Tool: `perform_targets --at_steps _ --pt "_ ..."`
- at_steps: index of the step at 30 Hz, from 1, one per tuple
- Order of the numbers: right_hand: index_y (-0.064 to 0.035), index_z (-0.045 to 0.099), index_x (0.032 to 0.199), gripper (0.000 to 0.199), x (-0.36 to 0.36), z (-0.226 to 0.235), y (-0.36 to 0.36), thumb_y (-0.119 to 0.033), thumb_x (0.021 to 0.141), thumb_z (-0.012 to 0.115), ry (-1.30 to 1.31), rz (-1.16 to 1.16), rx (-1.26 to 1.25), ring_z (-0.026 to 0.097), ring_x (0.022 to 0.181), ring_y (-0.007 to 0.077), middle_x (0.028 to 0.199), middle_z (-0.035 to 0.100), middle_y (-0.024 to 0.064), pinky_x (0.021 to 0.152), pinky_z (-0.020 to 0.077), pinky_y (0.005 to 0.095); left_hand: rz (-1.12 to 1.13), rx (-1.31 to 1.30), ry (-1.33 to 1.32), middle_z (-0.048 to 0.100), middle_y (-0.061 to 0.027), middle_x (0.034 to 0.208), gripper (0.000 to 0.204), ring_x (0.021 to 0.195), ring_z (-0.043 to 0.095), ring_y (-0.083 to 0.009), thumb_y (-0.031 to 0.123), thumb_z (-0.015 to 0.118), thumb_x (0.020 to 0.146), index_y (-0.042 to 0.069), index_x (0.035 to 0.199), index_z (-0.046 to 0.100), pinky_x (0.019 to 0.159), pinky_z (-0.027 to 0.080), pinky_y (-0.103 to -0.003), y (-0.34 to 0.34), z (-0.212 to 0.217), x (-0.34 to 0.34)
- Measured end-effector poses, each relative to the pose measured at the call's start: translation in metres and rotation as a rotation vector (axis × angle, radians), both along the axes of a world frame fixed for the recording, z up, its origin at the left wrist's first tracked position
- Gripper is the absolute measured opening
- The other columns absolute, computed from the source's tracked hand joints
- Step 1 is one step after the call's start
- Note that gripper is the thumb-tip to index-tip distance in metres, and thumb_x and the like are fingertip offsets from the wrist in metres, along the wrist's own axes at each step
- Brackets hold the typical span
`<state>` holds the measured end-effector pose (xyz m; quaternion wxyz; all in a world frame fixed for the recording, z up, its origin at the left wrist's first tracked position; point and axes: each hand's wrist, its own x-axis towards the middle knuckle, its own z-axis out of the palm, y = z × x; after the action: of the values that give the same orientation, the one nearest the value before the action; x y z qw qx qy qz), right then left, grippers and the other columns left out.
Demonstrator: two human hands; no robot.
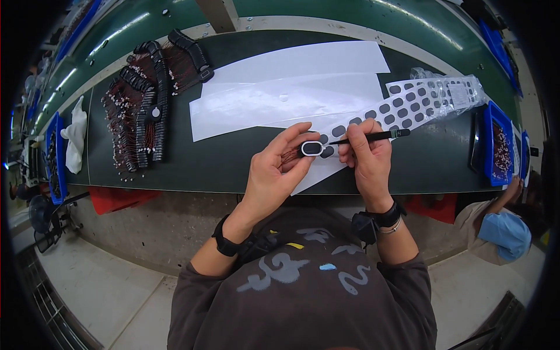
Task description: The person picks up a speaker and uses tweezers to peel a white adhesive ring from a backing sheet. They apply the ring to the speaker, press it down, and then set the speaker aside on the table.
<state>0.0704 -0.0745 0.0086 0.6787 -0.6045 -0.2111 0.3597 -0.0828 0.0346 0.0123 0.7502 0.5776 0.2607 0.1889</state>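
Between the thumb and fingers of my left hand [269,175] is a small oval speaker [312,149] with a dark face and a white rim. Thin dark red wires [290,156] show among those fingers. My right hand [371,163] is closed around black tweezers [382,136], their fine tip pointing left, right at the edge of the speaker; whether it touches cannot be made out. Under both hands lies a white sheet of dark oval stickers [416,123], running off to the right.
Rows of black wired speakers [153,87] lie at left on the dark green table [245,163]. White backing paper [245,111] covers the middle. Plastic wrap [469,96] encloses the sheet's far end. Blue bins [56,157] flank both sides; a person [504,233] is at right.
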Motion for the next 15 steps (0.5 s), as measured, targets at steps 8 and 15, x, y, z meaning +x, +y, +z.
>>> perform_targets --at_steps 8,15 --pt "-0.0085 0.056 0.088 0.021 0.0017 0.0001 -0.0002 -0.026 0.100 0.060 0.001 0.027 -0.009 0.055 0.056 0.0037 0.069 0.063 0.0005 0.049 0.0376 0.0155 -0.016 -0.002 0.008 0.063 -0.0124 0.127 0.052 0.108 0.061 -0.0094 -0.008 0.059 0.091 -0.003 0.141 0.044 0.092 0.051 -0.022 0.0003 -0.0002 -0.0003" --pt "-0.0086 0.056 0.088 0.022 0.0020 0.0001 0.0004 -0.027 0.099 0.061 -0.004 0.024 -0.019 0.055 0.057 0.0039 0.070 0.063 0.0007 0.050 0.0386 0.0153 -0.011 -0.002 0.009 0.063 -0.0122 0.127 0.052 0.107 0.061 -0.0086 -0.008 0.060 0.091 -0.003 0.140 0.045 0.092 0.050 -0.022 0.0002 -0.0003 0.0016"
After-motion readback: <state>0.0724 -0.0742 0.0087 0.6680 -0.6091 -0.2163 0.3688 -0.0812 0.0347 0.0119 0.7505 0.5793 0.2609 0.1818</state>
